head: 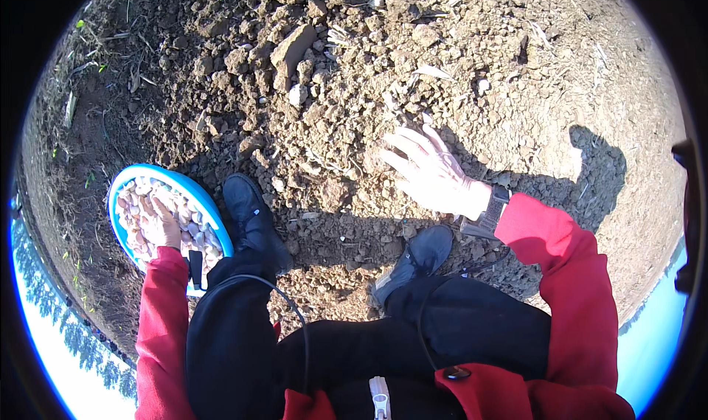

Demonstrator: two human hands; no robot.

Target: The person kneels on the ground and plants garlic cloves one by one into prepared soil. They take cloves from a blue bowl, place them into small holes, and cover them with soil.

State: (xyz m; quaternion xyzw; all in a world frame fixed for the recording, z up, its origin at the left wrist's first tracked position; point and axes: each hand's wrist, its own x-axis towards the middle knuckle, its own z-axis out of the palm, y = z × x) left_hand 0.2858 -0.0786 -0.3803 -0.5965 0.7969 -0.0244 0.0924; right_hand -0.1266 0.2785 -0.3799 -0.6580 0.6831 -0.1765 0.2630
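A blue-rimmed plastic basin (191,183) holds many pale pinkish pieces that look like garlic cloves (196,229). In among them is my left hand (161,223), fingers pointing into the heap; whether they grip any clove is hidden. My right hand (428,171) is palm down over the cloddy soil (343,143), its fingers spread and the tips at or just above the ground. Nothing shows between those fingers, though the palm is out of sight. Near the right hand, bits of dry straw (434,71) lie on the soil.
My dark shoes (249,210) are planted apart on the soil, the left one right beside the basin. A large clod (293,49) lies farther out. Thin black cables (298,309) hang across my trouser legs, and a strapped device (489,215) is on my right wrist.
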